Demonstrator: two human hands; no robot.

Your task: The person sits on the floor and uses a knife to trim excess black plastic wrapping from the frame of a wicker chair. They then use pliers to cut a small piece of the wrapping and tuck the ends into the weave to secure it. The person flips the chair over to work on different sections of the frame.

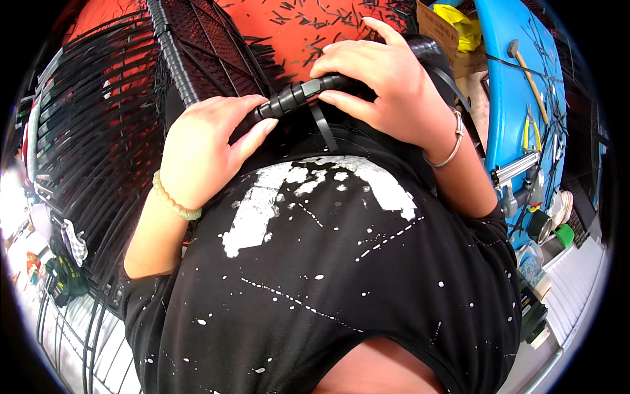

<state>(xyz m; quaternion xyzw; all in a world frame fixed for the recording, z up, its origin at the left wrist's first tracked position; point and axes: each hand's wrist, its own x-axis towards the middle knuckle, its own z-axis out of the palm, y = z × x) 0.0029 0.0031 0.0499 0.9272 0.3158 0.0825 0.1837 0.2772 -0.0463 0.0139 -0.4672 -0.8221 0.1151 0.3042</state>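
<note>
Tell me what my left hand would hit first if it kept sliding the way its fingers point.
Probably the right hand. The left hand points along the black corrugated hose, and the right hand grips that hose just ahead. Depth is unclear.

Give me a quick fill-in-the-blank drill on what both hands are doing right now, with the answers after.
1. Both hands rest on a ribbed black ____ held against the black shirt.
2. The left hand has a bracelet of pale green ____ on its wrist.
3. The right hand has a thin ____ bangle on its wrist.
4. Black offcuts lie scattered on the ____ surface beyond the hands.

Missing words: hose; beads; silver; red
</note>
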